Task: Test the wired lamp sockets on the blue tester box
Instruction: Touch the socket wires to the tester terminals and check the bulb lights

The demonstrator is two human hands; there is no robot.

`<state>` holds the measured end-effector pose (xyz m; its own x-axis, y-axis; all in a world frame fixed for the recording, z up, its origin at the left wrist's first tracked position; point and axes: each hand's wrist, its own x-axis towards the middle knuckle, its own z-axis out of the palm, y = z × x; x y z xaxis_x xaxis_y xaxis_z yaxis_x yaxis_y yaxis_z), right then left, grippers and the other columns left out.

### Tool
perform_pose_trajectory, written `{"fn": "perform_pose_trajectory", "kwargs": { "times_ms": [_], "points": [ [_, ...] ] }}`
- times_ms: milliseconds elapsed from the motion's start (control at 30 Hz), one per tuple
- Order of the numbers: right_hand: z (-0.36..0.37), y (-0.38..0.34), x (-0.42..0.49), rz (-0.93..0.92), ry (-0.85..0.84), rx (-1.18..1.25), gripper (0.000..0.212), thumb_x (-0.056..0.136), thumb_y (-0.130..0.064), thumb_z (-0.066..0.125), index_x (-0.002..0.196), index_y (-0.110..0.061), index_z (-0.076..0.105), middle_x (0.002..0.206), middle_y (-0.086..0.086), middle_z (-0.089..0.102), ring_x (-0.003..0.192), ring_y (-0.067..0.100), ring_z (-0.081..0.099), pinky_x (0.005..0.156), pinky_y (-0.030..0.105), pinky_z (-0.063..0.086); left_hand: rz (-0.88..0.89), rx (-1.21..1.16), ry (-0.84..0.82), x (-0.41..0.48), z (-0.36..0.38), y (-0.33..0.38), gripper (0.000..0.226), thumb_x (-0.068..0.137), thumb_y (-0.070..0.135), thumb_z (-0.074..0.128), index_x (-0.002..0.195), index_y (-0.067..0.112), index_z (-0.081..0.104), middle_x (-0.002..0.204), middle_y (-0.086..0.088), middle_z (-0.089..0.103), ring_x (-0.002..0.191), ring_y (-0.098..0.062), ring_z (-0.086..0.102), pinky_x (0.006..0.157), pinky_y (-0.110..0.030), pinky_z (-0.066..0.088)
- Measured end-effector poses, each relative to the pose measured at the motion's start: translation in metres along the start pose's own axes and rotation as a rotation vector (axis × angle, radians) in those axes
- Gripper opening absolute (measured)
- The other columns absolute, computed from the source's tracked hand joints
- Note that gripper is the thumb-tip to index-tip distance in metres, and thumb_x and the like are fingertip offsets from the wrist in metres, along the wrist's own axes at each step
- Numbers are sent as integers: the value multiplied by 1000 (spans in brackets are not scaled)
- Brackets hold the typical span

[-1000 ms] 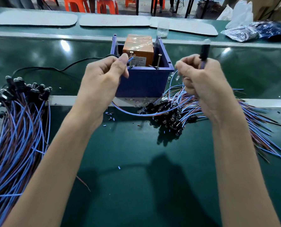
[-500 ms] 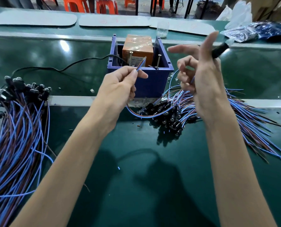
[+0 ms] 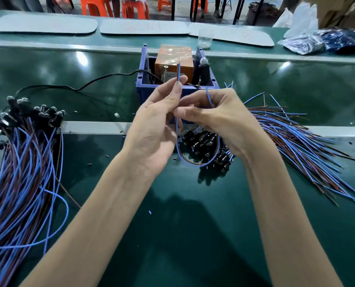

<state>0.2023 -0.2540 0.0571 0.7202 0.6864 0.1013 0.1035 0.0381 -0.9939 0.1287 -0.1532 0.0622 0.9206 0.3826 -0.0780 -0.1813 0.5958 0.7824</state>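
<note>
Looking down at a green table (image 3: 193,235) here, with the blue tester box (image 3: 141,94) parked straight ahead, right behind both hands. Got an orange block (image 3: 173,56) sitting inside it and a black cable (image 3: 89,84) snaking in from the left.

Pinching a blue wire end (image 3: 179,71) between thumb and forefinger of the left hand (image 3: 156,131), pointing it straight up in front of the orange block, other fingers loosely curled. Gripping the other side of the wire loop (image 3: 197,165) with the right hand (image 3: 222,119), fingers curled round it, knuckles just beside the left hand's fingertips. Dangling below and between the two hands, blue and brown strands together, over a pile of black sockets (image 3: 205,146).

Spotted the lamp socket (image 3: 203,72) up at the right inner wall of the box, bulb end up, just above the right hand (can't tell about actual contact with the wall or the box floor, too blurry and half hidden).

Off to the right of the pile, a fan of loose blue and brown wires (image 3: 296,141) spread flat on the table. Over on the left, a fat bundle of wired sockets (image 3: 23,172), black heads at the far end. Behind the box, a clear cup (image 3: 204,39), then grey mats (image 3: 42,23), plastic bags (image 3: 303,43) far right and orange stools (image 3: 93,6) at the very back.
</note>
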Motion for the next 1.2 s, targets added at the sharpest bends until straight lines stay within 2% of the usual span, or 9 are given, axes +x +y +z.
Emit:
{"fn": "perform_pose_trajectory", "kwargs": {
  "times_ms": [133, 267, 400, 500, 633, 833, 1033, 1100, 1200],
  "points": [
    [3, 2, 3, -38, 38, 9, 5, 78, 0, 73, 76, -3, 72, 60, 5, 62, 50, 7, 53, 52, 16, 47, -5, 29, 13, 0, -1, -3, 11, 93, 21, 56, 95, 22, 67, 89, -3, 67, 59, -10, 61, 59, -22, 52],
    [2, 4, 5, -31, 90, 4, 9, 77, -4, 76, 71, -9, 71, 68, 7, 70, 63, 14, 63, 66, 26, 56, 44, 92, 146, 4, -3, -4, 9, 91, 22, 60, 90, 23, 69, 75, 14, 64, 65, -1, 58, 70, -19, 47],
    [4, 2, 4, -41, 149, 9, 16, 83, -7, 71, 71, -13, 63, 69, 1, 71, 63, 9, 69, 51, 9, 44, 89, 101, 235, 6, -6, -5, 10, 92, 21, 60, 88, 23, 69, 65, 16, 62, 59, 1, 59, 59, -13, 48],
    [0, -3, 4, -15, 223, 137, 15, 91, -9, 62, 79, -12, 54, 75, 9, 73, 62, 18, 72, 42, 7, 40, 147, 200, 333, 9, -12, -5, 11, 94, 22, 60, 88, 25, 69, 62, 14, 61, 47, -1, 54, 48, -12, 44],
    [-9, -7, 4, -70, 400, 129, 9, 91, -10, 64, 85, -11, 57, 61, 4, 67, 46, 6, 60, 42, 9, 38, 292, 323, 361, 17, -23, -4, 11, 95, 18, 59, 100, 21, 68, 56, 10, 60, 41, -4, 35, 43, -14, 33],
    [-23, -4, 6, -74, 588, 114, 11, 92, -6, 61, 83, -11, 59, 64, 2, 64, 40, -2, 47, 39, 9, 31, 313, 482, 375, 29, -36, -4, 43, 92, -7, 38, 125, 8, 62, 87, 5, 73, 57, -2, 39, 63, -12, 33],
    [-31, 1, 10, -15, 675, 80, 14, 96, -7, 54, 84, -13, 60, 63, -5, 60, 42, -1, 51, 39, 8, 32, 349, 584, 281, 31, -45, -5, 43, 101, 2, 39, 143, 10, 40, 95, 6, 71, 64, 0, 65, 64, -11, 48],
    [-32, 2, 11, -13, 679, 77, 20, 97, -5, 50, 83, -14, 60, 63, -4, 56, 44, 0, 53, 39, 8, 32, 350, 578, 264, 30, -48, -3, 39, 102, 6, 43, 139, 16, 40, 91, 2, 72, 61, -8, 69, 62, -15, 52],
    [-33, 4, 11, -11, 663, 75, 21, 98, -6, 46, 85, -16, 59, 61, -4, 51, 50, 3, 61, 39, 8, 33, 356, 602, 282, 28, -51, 0, 19, 100, 10, 49, 106, 27, 45, 78, -1, 75, 51, -16, 67, 56, -22, 53]
  ]
}}
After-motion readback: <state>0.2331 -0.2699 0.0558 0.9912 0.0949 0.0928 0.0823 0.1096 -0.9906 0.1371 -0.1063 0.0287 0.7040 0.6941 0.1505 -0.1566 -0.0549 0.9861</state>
